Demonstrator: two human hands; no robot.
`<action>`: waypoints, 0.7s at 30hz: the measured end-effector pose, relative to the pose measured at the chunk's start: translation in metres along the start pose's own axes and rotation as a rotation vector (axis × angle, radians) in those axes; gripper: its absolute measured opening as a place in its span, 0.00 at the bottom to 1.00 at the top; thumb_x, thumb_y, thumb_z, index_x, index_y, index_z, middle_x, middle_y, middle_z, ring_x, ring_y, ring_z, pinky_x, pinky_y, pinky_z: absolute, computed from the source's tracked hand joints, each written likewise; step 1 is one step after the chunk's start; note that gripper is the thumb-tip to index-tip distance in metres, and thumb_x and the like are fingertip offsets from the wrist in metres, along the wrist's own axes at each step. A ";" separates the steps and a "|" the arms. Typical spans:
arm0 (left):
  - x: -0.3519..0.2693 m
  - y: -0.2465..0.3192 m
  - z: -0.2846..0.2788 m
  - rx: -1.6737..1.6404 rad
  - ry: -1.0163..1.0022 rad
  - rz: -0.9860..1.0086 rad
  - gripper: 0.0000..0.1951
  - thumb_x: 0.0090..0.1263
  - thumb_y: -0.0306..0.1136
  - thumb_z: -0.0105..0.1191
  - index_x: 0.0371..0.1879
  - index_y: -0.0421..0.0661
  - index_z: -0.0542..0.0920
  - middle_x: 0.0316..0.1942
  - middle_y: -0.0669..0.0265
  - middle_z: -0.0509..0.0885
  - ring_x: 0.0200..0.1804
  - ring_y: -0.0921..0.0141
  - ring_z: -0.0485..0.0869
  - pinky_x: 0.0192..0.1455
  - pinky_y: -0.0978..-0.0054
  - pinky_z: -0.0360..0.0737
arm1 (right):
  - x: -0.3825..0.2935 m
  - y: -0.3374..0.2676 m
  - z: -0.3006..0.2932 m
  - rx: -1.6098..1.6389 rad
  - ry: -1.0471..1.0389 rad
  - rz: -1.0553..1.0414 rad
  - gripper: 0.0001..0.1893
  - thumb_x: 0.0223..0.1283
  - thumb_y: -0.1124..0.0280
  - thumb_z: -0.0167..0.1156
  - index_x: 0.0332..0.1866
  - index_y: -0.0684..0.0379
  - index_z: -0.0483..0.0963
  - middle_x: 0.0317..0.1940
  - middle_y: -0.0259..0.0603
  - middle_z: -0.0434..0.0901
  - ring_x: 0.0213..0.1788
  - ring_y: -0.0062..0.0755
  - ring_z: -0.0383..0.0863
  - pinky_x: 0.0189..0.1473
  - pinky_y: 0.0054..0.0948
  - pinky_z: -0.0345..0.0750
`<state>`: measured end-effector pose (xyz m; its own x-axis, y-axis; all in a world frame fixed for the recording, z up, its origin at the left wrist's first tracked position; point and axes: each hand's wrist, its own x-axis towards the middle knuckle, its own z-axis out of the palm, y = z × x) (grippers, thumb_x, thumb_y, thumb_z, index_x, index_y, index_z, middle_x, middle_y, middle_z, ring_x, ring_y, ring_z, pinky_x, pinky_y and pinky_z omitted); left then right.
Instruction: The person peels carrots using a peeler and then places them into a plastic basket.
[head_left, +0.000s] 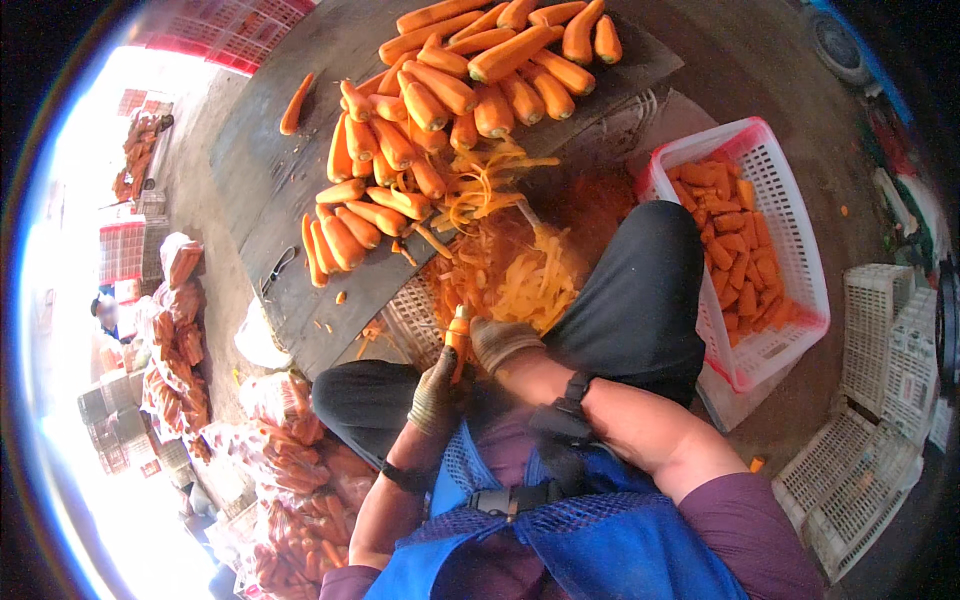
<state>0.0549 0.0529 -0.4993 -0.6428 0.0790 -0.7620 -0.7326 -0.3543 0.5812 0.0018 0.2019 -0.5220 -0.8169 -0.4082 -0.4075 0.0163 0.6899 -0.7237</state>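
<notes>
My left hand, in a striped work glove, grips a carrot with its pale end pointing up and away from me. Close beside it, my right hand is curled in a similar glove; whether a tool is inside that fist is hidden. Beyond both hands lies a heap of carrot peelings, between my knees and over a plastic crate. Long peel strips hang at the near edge of a dark board. On the board is a large pile of whole carrots.
A white and red plastic basket of carrot pieces stands right of my knee. Empty-looking crates lie at lower right. Clear bags of carrots line the left side, with a distant person beyond. A wheel shows at upper right.
</notes>
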 end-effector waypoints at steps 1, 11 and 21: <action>-0.003 -0.002 -0.003 -0.044 -0.020 -0.029 0.20 0.67 0.54 0.51 0.37 0.46 0.76 0.18 0.75 0.70 0.15 0.79 0.65 0.15 0.83 0.59 | 0.000 0.001 0.004 -0.014 0.002 -0.008 0.16 0.63 0.62 0.44 0.43 0.60 0.75 0.38 0.55 0.80 0.42 0.53 0.81 0.42 0.45 0.78; -0.078 0.063 0.047 1.033 0.164 0.701 0.10 0.66 0.31 0.56 0.41 0.39 0.77 0.30 0.59 0.83 0.35 0.73 0.82 0.40 0.76 0.77 | 0.007 0.051 0.040 0.073 -0.141 0.245 0.14 0.61 0.65 0.49 0.44 0.60 0.77 0.39 0.51 0.81 0.41 0.46 0.81 0.42 0.41 0.76; -0.027 0.047 0.012 0.733 0.094 0.763 0.14 0.60 0.25 0.61 0.45 0.40 0.78 0.41 0.66 0.79 0.43 0.69 0.79 0.50 0.76 0.76 | 0.038 0.096 0.066 -0.130 -0.011 0.211 0.14 0.63 0.63 0.50 0.45 0.58 0.77 0.41 0.54 0.81 0.45 0.52 0.81 0.39 0.44 0.79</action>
<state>0.0350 0.0457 -0.4478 -0.9923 -0.0111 -0.1233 -0.1186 0.3707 0.9211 0.0105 0.2130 -0.6433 -0.7969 -0.2525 -0.5488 0.1111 0.8317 -0.5440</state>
